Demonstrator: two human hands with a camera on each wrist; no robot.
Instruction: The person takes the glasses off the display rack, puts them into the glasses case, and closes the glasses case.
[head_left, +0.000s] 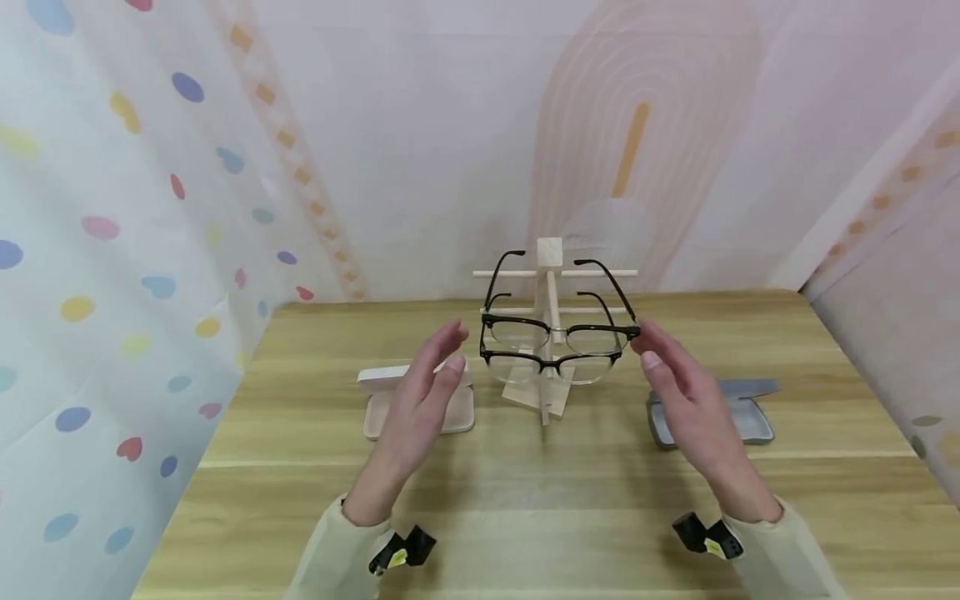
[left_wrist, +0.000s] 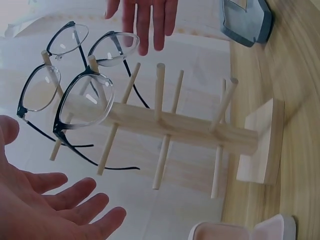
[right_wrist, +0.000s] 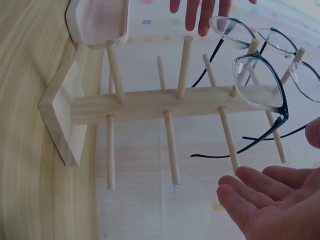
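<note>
Pale printed cloth [head_left: 420, 125] rises behind a wood-grained tabletop [head_left: 555, 517], with coloured dots and hearts scattered over its left side and an arch pattern at the back. We have both hands raised over the tabletop, one on each side of the glasses, released and grasping nothing. Our left hand [head_left: 415, 404] has its fingers extended, apart from the frames. Our right hand [head_left: 697, 408] is likewise extended, its fingertips just beside the right corner of the upper glasses [head_left: 557, 335]; we cannot tell whether they touch it. Small black devices [head_left: 708, 536] sit at our wrists, by the cuffs of pale sleeves [head_left: 341, 554].

Between our hands, the upper glasses show dark top rims and clear lower ones. Directly below them are the lower glasses [head_left: 550, 365], similarly dark above and clear beneath. Both pairs rest on upper pegs [head_left: 517, 273] of a pale wooden stand [left_wrist: 187, 129], lenses facing us and temples reaching back. More pegs jut out lower down, above a flat base [right_wrist: 60, 112].

Partly behind our left hand lies a white case [head_left: 459, 410] with a pinkish lining, its lid raised. Partly behind our right hand lies a blue-grey case [head_left: 750, 421], also opened.
</note>
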